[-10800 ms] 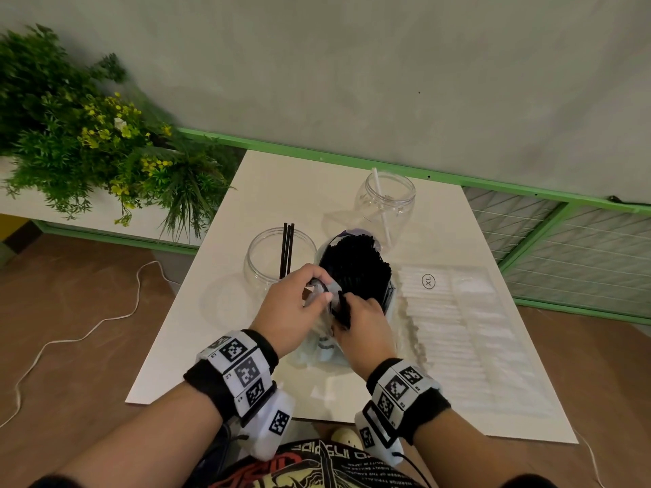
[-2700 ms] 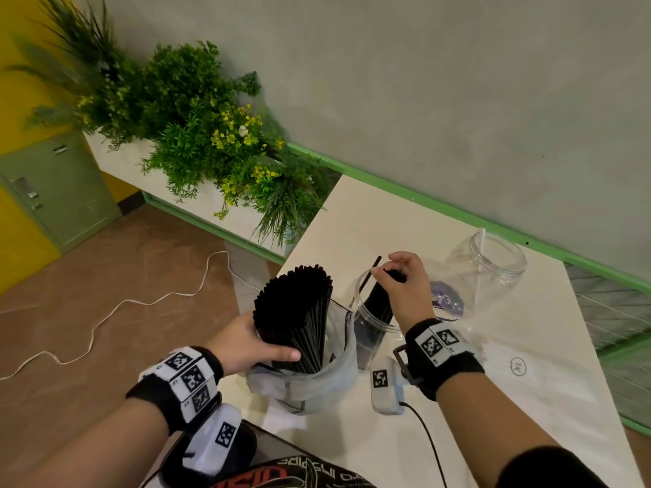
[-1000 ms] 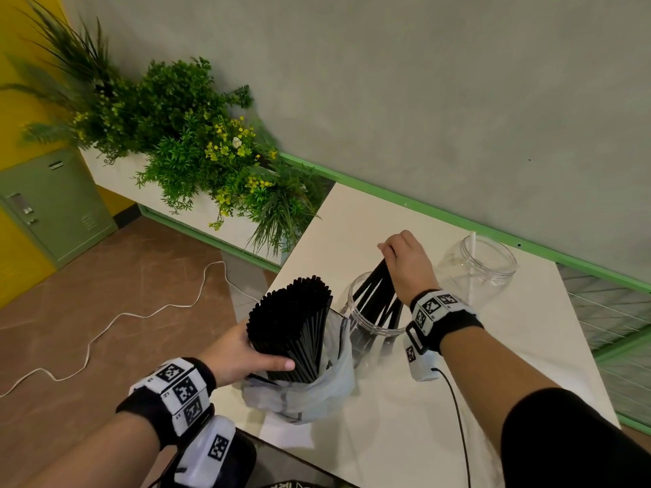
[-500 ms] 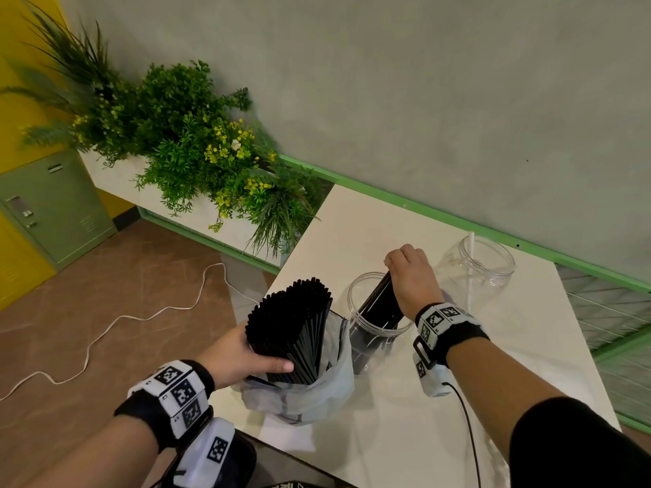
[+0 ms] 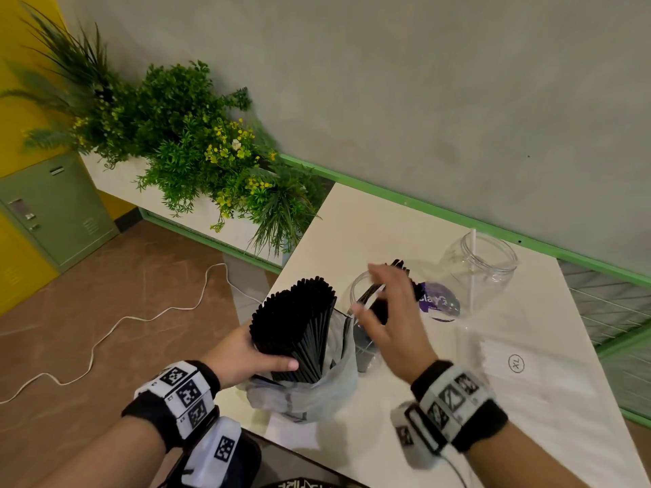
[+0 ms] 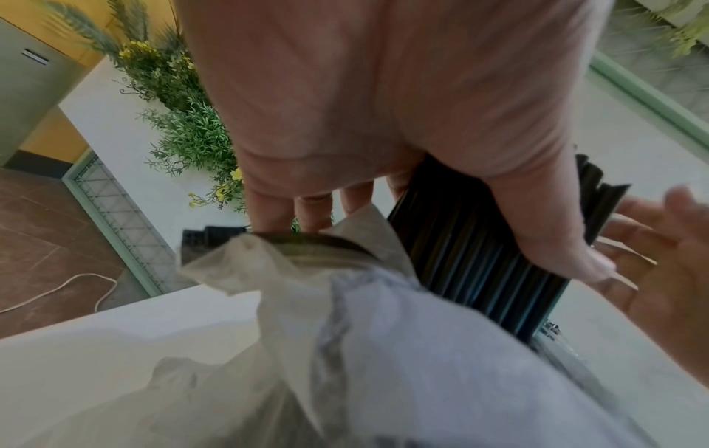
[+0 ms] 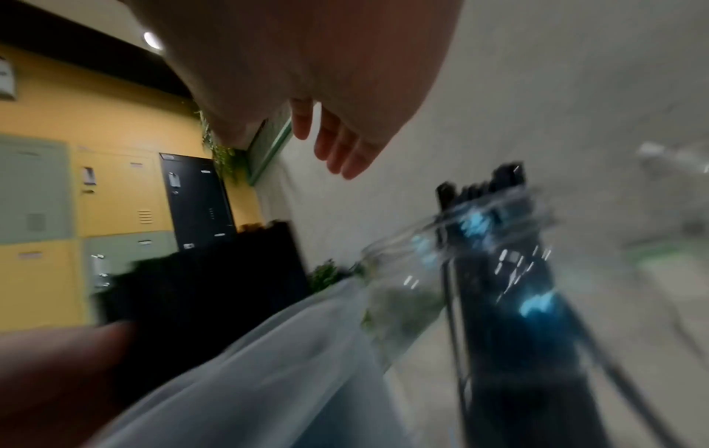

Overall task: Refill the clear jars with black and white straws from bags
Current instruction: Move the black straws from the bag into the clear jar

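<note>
My left hand grips a thick bundle of black straws that stands upright in a translucent plastic bag at the table's near left corner. In the left wrist view the thumb presses on the black straws. Right of the bag stands a clear jar with black straws leaning inside. My right hand hovers open and blurred in front of this jar, holding nothing. A second clear jar farther right holds one white straw.
A flat bag of white straws lies on the white table at the right. A purple label shows between the jars. Green plants fill a planter at the left, with a white cable on the floor.
My right hand has let go of the black straws it lowered into the near jar and has drawn back toward the bag, fingers spread. The left hand keeps its grip on the bundle.
</note>
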A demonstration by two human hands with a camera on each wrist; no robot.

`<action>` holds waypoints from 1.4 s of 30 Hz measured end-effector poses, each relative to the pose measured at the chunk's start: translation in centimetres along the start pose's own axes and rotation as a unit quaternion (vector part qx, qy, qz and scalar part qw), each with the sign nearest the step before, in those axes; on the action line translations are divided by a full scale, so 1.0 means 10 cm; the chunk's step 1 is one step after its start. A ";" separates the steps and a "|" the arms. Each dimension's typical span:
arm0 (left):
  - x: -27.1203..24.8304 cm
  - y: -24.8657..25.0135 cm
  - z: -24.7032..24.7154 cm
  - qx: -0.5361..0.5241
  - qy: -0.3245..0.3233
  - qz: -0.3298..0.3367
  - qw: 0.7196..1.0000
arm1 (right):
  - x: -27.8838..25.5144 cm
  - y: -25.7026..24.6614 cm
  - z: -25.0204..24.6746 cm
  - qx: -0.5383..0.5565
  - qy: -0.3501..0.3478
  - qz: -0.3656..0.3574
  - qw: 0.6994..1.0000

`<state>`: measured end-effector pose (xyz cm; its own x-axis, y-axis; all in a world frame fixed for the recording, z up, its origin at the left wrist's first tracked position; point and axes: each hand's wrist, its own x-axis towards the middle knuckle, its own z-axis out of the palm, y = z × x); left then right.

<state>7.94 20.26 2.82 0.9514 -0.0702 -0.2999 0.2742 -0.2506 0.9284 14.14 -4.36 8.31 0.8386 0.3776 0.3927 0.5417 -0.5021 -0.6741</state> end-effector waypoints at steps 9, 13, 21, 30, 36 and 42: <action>-0.06 0.05 0.01 -0.015 0.011 0.006 1.000 | -0.29 -0.14 0.59 0.059 -0.165 0.122 0.977; -0.07 0.03 -0.01 -0.029 0.017 0.012 0.999 | -0.28 -0.16 0.59 0.050 -0.171 0.098 0.979; -0.09 0.01 -0.01 -0.050 0.018 0.018 0.998 | -0.32 -0.11 0.58 0.104 -0.056 0.106 0.987; -0.08 -0.01 -0.02 -0.002 0.020 -0.003 1.000 | -0.14 -0.28 0.26 0.232 0.041 0.178 0.955; -0.09 0.03 -0.03 0.004 0.018 -0.002 1.000 | 0.11 -0.47 0.06 0.308 0.134 0.168 0.927; -0.07 0.06 -0.03 0.019 0.015 -0.003 1.000 | 0.39 -0.63 -0.29 0.367 0.195 0.139 0.899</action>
<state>7.49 20.48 3.61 0.9537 -0.0389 -0.2982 0.2752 -0.2874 0.9174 14.15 -2.03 15.89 0.9694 -0.0572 0.2388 0.2451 0.1673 -0.9550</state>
